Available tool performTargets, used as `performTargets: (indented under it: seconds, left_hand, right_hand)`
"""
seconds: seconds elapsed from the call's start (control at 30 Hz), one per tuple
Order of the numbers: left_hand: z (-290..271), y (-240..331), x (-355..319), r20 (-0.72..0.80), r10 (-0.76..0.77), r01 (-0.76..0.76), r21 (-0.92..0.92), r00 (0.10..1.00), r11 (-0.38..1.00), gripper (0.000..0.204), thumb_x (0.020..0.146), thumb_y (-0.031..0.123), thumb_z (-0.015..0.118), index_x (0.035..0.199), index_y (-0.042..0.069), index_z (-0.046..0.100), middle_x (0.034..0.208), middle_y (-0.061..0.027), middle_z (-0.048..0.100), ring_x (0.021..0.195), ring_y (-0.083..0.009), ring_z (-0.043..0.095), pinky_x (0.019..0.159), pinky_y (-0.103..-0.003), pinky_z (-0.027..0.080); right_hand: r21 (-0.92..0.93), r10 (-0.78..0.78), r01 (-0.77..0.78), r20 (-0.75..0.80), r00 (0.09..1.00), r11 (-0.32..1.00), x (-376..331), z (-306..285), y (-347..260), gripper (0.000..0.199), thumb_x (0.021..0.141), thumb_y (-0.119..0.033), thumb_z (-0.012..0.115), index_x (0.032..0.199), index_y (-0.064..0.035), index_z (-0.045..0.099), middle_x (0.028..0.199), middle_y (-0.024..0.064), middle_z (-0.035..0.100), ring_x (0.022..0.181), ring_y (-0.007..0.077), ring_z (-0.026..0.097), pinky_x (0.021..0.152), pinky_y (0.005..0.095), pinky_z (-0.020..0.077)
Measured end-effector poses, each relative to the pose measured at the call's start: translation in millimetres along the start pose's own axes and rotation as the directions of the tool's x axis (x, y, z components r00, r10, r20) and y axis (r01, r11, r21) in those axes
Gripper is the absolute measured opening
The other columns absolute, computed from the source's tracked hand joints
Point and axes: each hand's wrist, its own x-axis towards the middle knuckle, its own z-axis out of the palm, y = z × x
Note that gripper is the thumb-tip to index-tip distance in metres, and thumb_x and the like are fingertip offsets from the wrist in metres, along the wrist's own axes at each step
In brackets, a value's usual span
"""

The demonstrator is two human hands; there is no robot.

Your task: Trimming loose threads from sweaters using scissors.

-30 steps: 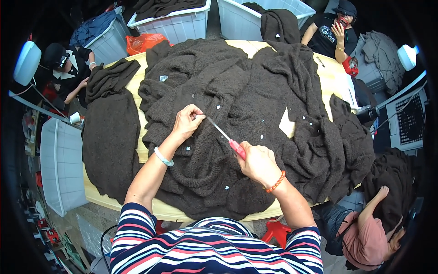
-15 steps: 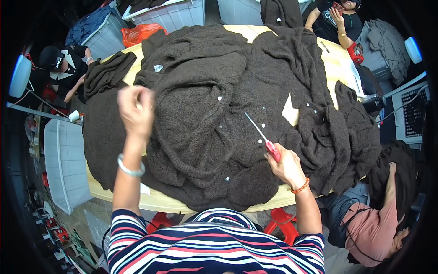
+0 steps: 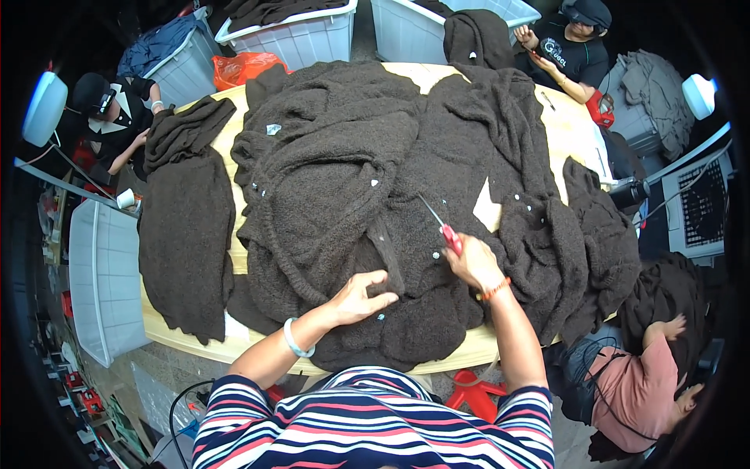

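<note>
My right hand [image 3: 475,262] is closed around the red handle of a tool with a long, thin metal blade [image 3: 434,213]. Its tip points away from me and to the left, over the knitwear. Whether the blade is single or double cannot be made out. Just left of it, my left hand [image 3: 355,299] is open, thumb and fingers apart, low over a dark brown knitted garment [image 3: 328,211]. A narrow dark strip of knit [image 3: 384,254] lies just beyond its fingers. Small white bits [image 3: 436,255] are scattered over the cloth.
More brown knits [image 3: 187,242] cover the pale wooden table [image 3: 183,332]. Large plastic bins [image 3: 293,39] stand beyond it, near a red plastic bag [image 3: 246,72]. People work at the far left, far right and near right. Red stools [image 3: 476,395] stand below the near edge.
My left hand has come down and right, from above the garment's left side to its near middle, and opened. My right hand, with the tool, has shifted slightly left.
</note>
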Motion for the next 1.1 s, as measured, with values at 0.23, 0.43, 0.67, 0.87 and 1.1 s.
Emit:
performTargets:
  seconds: [0.23, 0.43, 0.67, 0.87, 1.1]
  left_hand:
    - [-21, 23, -36, 0.107, 0.054, -0.017, -0.323, 0.993, 0.946, 0.030, 0.092, 0.010, 0.067, 0.118, -0.004, 0.061, 0.108, -0.0034, 0.068, 0.100, -0.0087, 0.057, 0.090, -0.027, 0.046]
    - [-22, -38, -49, 0.133, -0.203, 0.243, -0.534, 0.970, 0.810, 0.036, 0.093, 0.018, 0.068, 0.120, -0.003, 0.056, 0.116, -0.0042, 0.062, 0.109, -0.0115, 0.054, 0.096, -0.029, 0.044]
    - [-16, -41, -25, 0.082, -0.310, 0.315, -0.426, 0.947, 0.848, 0.046, 0.094, 0.031, 0.068, 0.119, -0.006, 0.054, 0.109, -0.0097, 0.064, 0.097, -0.0114, 0.059, 0.085, -0.027, 0.049]
    - [-12, -63, 7, -0.208, -0.294, 0.245, -0.229, 0.933, 0.942, 0.026, 0.093, 0.014, 0.068, 0.110, -0.003, 0.058, 0.098, -0.0046, 0.066, 0.089, -0.0083, 0.060, 0.079, -0.024, 0.049]
    - [7, -89, 26, -0.323, -0.281, 0.111, -0.457, 0.903, 0.883, 0.016, 0.092, 0.001, 0.065, 0.107, -0.004, 0.064, 0.096, -0.0061, 0.068, 0.085, -0.0105, 0.063, 0.077, -0.022, 0.051]
  right_hand:
    - [0.166, -0.138, 0.121, 0.091, 0.986, 0.979, 137, -33, -85, 0.030, 0.088, -0.030, 0.061, 0.082, -0.0008, 0.065, 0.062, 0.0140, 0.064, 0.060, 0.0283, 0.067, 0.064, 0.0412, 0.0544]
    - [-0.073, -0.427, 0.431, 0.063, 0.902, 0.899, 129, -24, -240, 0.036, 0.085, -0.033, 0.065, 0.105, -0.0039, 0.069, 0.108, 0.0223, 0.069, 0.104, 0.0376, 0.066, 0.089, 0.0457, 0.0528]
    - [0.034, -0.454, 0.453, 0.035, 0.890, 0.891, 90, -12, -174, 0.036, 0.089, -0.034, 0.063, 0.112, -0.0066, 0.061, 0.098, 0.0219, 0.069, 0.098, 0.0413, 0.065, 0.085, 0.0487, 0.0503]
    - [0.148, -0.317, 0.334, -0.125, 0.940, 0.931, 9, -30, -79, 0.026, 0.091, -0.026, 0.063, 0.111, -0.0081, 0.060, 0.085, 0.0229, 0.065, 0.087, 0.0423, 0.065, 0.074, 0.0429, 0.0509]
    - [-0.018, -0.162, 0.166, 0.126, 0.979, 0.986, -95, -8, -21, 0.029, 0.089, -0.033, 0.066, 0.110, -0.0131, 0.062, 0.080, 0.0202, 0.068, 0.080, 0.0407, 0.067, 0.071, 0.0499, 0.0533]
